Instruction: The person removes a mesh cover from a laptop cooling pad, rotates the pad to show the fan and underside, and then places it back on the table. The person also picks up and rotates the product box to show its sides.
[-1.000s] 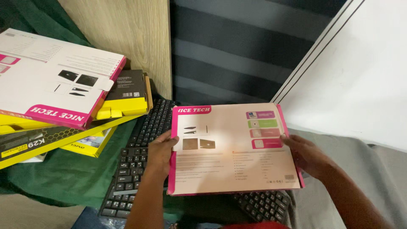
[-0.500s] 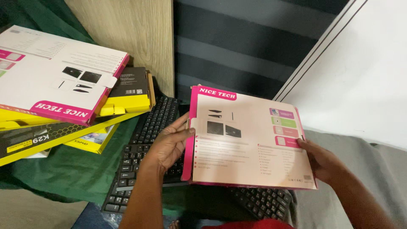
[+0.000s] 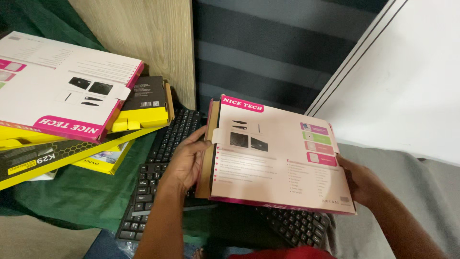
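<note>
- The left hand (image 3: 188,160) grips the left edge of a flat white-and-pink box (image 3: 280,156), fingers curled at the tuck flap, where the brown inner side of the box shows.
- The right hand (image 3: 360,181) clasps the same box at its right edge, at about 3 o'clock of the box, thumb on top.
- The box is held up, tilted, near the middle of the view, above a black keyboard (image 3: 163,158) that lies on a green cloth (image 3: 81,192).
- At 9 to 10 o'clock of the box, well apart from it, lies a stack of boxes: another white-and-pink box (image 3: 62,84) on top, yellow-and-black boxes (image 3: 143,108) under it.
- At 12 o'clock stand a wooden panel (image 3: 143,38) and a dark striped wall (image 3: 268,52).
</note>
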